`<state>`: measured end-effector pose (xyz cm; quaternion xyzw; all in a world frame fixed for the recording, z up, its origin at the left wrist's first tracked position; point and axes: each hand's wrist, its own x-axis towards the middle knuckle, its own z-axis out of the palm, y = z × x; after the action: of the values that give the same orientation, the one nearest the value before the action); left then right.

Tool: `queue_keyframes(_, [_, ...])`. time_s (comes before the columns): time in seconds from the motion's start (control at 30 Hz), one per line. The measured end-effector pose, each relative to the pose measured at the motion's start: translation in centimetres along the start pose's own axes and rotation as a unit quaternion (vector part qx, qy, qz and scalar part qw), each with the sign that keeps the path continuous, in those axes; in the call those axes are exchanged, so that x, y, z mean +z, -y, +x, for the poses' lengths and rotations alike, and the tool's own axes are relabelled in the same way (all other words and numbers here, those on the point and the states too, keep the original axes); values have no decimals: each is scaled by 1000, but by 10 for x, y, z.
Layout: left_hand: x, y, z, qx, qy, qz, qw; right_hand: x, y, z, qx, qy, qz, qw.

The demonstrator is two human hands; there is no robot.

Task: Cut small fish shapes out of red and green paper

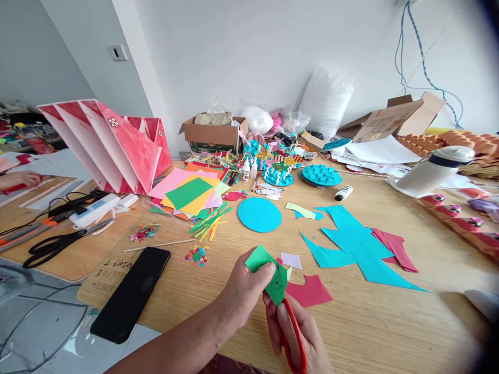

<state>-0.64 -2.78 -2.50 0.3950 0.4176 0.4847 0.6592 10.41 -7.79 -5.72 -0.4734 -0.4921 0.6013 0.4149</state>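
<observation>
My left hand (242, 295) pinches a piece of green paper (268, 272) just above the wooden table (390, 322), thumb on top. My right hand (296, 335) is wrapped round red-handled scissors (294, 332) whose blades reach up under the green paper. A red paper scrap (310, 291) and a small white scrap (291, 259) lie right beside the hands.
A black phone (130, 293) lies to the left. A blue paper circle (259, 214), blue offcuts (354, 244), coloured paper sheets (191, 195), paper strips, black scissors (54, 245), glue bottles (245, 170), cardboard boxes and a red folded paper structure (105, 143) fill the table. Another person's hand (17, 181) is at far left.
</observation>
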Motion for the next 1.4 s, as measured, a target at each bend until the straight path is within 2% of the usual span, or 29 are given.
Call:
queue_keyframes(0.27, [0,1,0,0,7,8,1000,0,2,-1,-1,14,-12,1000])
queue_keyframes(0.77, [1,-10,-1,-9,9,23,1000,-2,2,-1,3,18,-18,1000])
queue_keyframes(1.1, [-9,-6,1,-22,49,16,998,-5,-2,-1,-7,43,-29,999])
queue_keyframes(1.4, [-15,-13,2,-24,85,32,996,-8,-1,0,-6,66,-33,997])
